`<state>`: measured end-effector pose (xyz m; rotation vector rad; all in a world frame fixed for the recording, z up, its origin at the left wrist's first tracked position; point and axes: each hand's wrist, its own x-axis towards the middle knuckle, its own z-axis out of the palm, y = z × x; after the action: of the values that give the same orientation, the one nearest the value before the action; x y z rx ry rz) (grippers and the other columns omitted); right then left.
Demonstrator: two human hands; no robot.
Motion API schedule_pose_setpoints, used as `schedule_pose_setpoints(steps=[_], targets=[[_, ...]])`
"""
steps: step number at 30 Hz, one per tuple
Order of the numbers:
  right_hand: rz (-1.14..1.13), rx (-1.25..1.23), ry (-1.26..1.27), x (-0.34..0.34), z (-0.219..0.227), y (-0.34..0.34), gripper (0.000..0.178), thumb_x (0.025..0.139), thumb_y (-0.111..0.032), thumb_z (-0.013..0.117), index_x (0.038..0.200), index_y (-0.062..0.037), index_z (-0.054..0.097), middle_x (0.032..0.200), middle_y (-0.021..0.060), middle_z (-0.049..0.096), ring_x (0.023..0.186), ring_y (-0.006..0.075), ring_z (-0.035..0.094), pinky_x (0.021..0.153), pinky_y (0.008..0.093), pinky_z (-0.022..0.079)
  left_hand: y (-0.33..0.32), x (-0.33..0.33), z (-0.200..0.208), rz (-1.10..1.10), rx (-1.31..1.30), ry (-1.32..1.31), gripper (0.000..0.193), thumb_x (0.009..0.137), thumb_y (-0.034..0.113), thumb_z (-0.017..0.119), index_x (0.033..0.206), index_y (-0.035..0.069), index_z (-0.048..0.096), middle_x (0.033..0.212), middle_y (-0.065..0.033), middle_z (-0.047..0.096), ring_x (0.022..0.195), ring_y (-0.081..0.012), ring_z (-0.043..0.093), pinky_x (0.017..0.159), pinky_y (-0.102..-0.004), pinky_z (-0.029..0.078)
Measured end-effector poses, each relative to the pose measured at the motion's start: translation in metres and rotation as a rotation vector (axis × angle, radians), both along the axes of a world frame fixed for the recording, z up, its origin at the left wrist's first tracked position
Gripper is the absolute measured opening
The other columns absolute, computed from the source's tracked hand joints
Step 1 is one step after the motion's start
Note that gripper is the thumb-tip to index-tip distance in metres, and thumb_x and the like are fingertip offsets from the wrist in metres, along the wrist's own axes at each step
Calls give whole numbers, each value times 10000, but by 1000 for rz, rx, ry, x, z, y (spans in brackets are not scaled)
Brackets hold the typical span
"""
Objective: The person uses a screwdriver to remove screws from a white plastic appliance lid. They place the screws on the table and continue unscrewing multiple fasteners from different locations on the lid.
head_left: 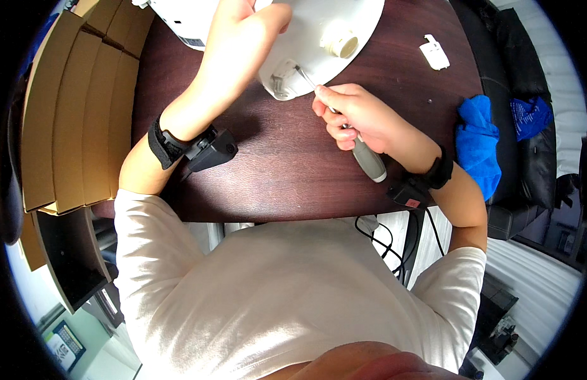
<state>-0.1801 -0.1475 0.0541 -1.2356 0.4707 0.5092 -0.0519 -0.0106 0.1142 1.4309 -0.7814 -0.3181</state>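
A white, rounded plastic housing (306, 38) lies at the far side of the table, cut off by the upper edge. A cream round spout (344, 44) sticks up from it, and near its close end is a small recess (282, 81). My left hand (258, 19) is closed with bent fingers on the housing, partly out of view. In my right hand (353, 114) is a screwdriver (369, 161) with a grey handle. Its metal shaft points up and left, and its tip is at the recess; whether it touches a screw I cannot tell.
On the dark wood table (274, 164) lies a small white plastic part (435, 53) at the far right. A blue cloth (477, 145) hangs by the right edge next to a black sofa (521, 126). Cardboard boxes (72, 114) stand along the left. Black cables (395, 244) hang below.
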Motion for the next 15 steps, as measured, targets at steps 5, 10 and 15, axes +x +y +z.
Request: schedule_pose_setpoints(steps=[5,10,15], targets=[[49,-139,-125,-2,-8,-7,364,1014,-298,406,828,-7,519,530,2,418,396,122,395,410,272,367,3,1,-6,3,-40,-26,493,747,-30,450,1236,-4,509,989,-48,570,794,-95,491,662,-214,413],[95,-1272,-704,-6,-11,-12,327,964,-251,493,770,-9,597,634,154,609,506,303,587,497,379,474,3,6,-2,12,66,-31,511,740,-28,448,1247,-6,504,987,-56,570,792,-103,493,662,-219,414],[151,-1430,-676,-5,-5,-4,305,949,-253,513,769,-32,620,600,169,602,555,348,611,521,421,496,2,5,-1,34,46,-43,512,736,-30,445,1243,-9,508,989,-62,573,794,-103,495,665,-217,415]])
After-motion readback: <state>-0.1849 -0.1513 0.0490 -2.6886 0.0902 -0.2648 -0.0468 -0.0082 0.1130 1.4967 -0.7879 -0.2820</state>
